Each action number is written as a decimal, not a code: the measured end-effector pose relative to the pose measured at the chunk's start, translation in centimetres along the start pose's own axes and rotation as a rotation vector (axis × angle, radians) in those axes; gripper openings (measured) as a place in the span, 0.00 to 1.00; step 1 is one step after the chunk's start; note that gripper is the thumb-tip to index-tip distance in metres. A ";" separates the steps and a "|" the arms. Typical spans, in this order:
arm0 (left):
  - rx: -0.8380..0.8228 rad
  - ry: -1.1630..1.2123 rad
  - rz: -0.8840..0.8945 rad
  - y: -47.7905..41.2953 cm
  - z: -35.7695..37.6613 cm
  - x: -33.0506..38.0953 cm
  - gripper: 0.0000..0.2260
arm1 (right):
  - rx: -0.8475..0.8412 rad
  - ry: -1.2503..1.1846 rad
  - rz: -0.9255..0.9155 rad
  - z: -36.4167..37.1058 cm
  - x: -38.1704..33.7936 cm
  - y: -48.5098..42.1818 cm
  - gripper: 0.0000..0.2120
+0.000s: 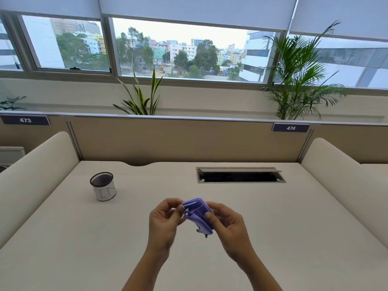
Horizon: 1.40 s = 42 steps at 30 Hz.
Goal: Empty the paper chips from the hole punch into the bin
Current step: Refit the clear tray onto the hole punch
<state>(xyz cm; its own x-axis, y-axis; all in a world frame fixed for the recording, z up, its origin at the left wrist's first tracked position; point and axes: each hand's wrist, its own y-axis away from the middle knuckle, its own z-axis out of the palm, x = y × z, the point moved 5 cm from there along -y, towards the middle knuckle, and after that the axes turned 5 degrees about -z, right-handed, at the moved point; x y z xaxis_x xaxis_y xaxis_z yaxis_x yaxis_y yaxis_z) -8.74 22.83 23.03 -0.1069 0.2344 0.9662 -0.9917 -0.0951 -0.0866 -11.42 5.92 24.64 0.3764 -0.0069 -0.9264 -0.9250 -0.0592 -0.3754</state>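
Note:
A small purple hole punch [196,215] is held in the air above the middle of the desk, tilted with its underside turned towards me. My left hand [163,221] pinches its left end with thumb and fingers. My right hand [225,224] grips its right side, thumb pressed on the body. The bin [103,189], a small black mesh cup wrapped in white paper with handwriting, stands upright on the desk to the far left of both hands, well apart from them. No paper chips are visible.
The cream desk [126,238] has padded side dividers left and right. An open cable hatch [240,175] lies at the back right. A partition with labels 473 and 474 closes the back, with plants and windows behind it.

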 end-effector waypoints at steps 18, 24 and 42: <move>-0.020 -0.144 0.084 0.4 0.7 1.2 0.06 | 0.175 0.220 -0.245 0.4 -1.2 -0.7 0.18; 0.053 0.132 -0.174 -0.1 -0.1 -0.3 0.09 | 0.044 0.060 -0.044 0.4 -0.7 -1.6 0.13; 0.118 0.364 -0.274 0.0 0.6 -1.1 0.08 | 0.325 -0.141 0.207 -0.5 2.7 0.6 0.06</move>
<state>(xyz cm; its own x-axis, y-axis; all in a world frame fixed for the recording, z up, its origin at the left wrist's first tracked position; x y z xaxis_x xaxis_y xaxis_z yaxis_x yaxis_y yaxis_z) -8.55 21.98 22.09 0.1187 0.5886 0.7996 -0.9743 -0.0863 0.2081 -10.90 5.41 21.94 0.1902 0.1529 -0.9698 -0.9575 0.2472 -0.1488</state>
